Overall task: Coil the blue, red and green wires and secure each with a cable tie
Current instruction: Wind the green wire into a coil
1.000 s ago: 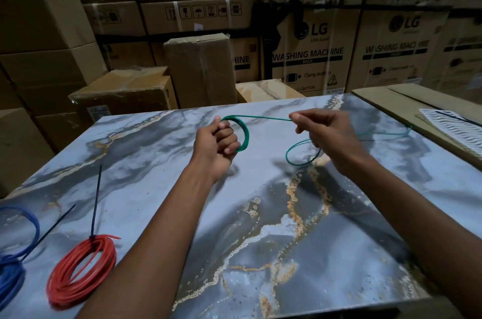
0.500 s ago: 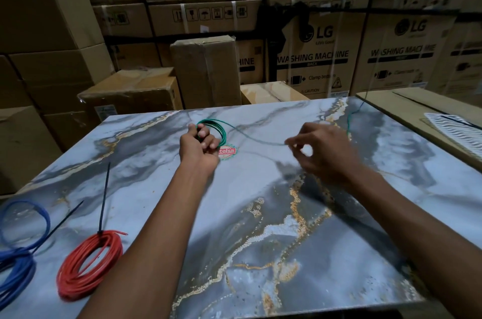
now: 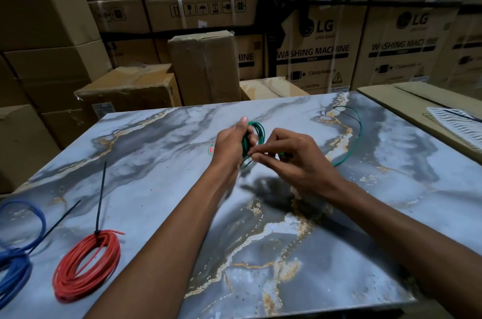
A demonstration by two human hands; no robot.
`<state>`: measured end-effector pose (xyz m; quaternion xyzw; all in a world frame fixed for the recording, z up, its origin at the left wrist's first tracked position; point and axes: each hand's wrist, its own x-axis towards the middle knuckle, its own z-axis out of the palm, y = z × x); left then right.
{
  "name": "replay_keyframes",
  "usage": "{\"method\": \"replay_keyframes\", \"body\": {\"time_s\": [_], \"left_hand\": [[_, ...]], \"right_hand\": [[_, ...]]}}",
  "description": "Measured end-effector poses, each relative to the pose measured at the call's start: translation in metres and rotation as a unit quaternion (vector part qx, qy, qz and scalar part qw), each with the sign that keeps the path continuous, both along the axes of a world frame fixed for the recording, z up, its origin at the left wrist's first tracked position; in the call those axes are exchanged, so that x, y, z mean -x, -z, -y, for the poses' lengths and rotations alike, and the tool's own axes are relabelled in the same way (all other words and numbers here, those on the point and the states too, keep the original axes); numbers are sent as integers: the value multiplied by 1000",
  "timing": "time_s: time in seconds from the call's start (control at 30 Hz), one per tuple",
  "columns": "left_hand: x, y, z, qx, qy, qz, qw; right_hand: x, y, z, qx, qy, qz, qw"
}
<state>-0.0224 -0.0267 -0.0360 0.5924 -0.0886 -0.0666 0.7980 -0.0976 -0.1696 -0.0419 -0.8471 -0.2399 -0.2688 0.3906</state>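
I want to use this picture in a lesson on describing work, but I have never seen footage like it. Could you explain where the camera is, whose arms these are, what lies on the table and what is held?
There is no machine here. The camera sits on a person's head and looks forward and down, so the two bare arms are that person's own. The left hand grips a small coil of green wire. The right hand pinches the wire beside the coil; its loose end trails over the marble-patterned table. At the near left lie a red coil bound with a black cable tie and a blue coil. Cardboard boxes are stacked behind.
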Motion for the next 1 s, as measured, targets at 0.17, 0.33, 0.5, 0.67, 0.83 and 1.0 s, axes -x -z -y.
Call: {"method": "replay_keyframes", "body": {"time_s": [0.17, 0.33, 0.5, 0.67, 0.83, 1.0], "left_hand": [[7, 2, 5, -39, 73, 14, 996], [11, 0, 7, -51, 119, 4, 992], [14, -1, 8, -59, 152, 13, 987], [14, -2, 6, -57, 187, -10, 981], [19, -5, 7, -59, 217, -10, 974], [20, -7, 8, -22, 238, -24, 971]], "right_hand": [[1, -9, 8, -73, 65, 50, 994], [-4, -9, 16, -109, 119, 70, 984], [-7, -6, 18, -96, 145, 83, 981], [-9, -7, 24, -130, 164, 76, 975], [-11, -8, 29, -169, 169, 82, 968], [-14, -8, 30, -179, 179, 65, 965]]}}
